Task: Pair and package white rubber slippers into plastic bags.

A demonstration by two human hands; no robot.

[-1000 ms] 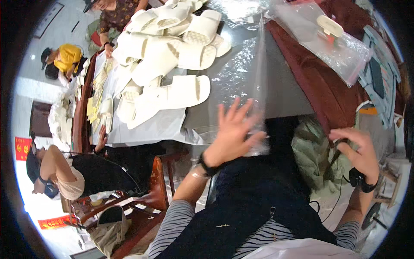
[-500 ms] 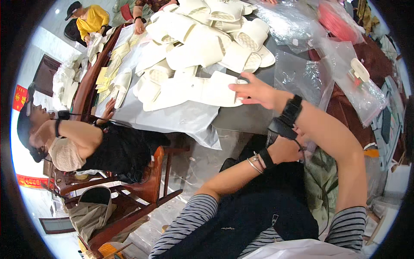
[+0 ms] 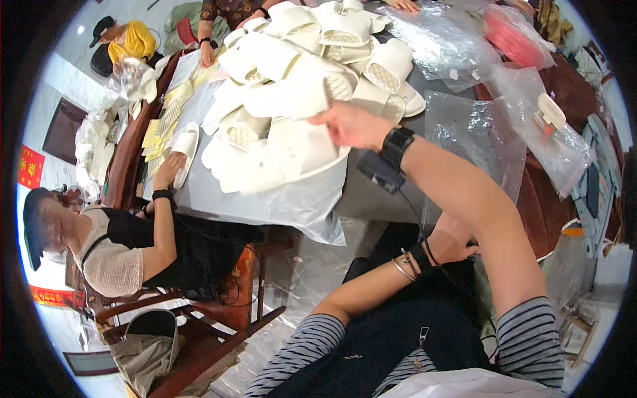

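A large heap of cream-white slippers point(image 3: 292, 86) covers the table in front of me. My right hand point(image 3: 358, 126) reaches across to its near right side, with the fingers closed at the edge of a blurred white slipper point(image 3: 302, 147). The hand itself is slightly smeared by motion. Low over my lap, my left hand point(image 3: 451, 240) lies partly behind my right forearm. Its fingers are mostly hidden, and nothing shows in it. A dark device on a cable point(image 3: 380, 171) hangs at my right wrist.
At left, a co-worker's hand point(image 3: 170, 166) rests on a single slipper point(image 3: 187, 142) beside yellow paper slips point(image 3: 176, 103). Clear plastic bags point(image 3: 464, 119) and a pink bundle point(image 3: 511, 36) lie to the right. A wooden chair point(image 3: 235, 292) stands at the lower left.
My right hand has moved left from the slipper's toe to the heap's edge, and the near slippers shifted. My left hand has dropped away from the right wrist. The co-worker now touches the single slipper.
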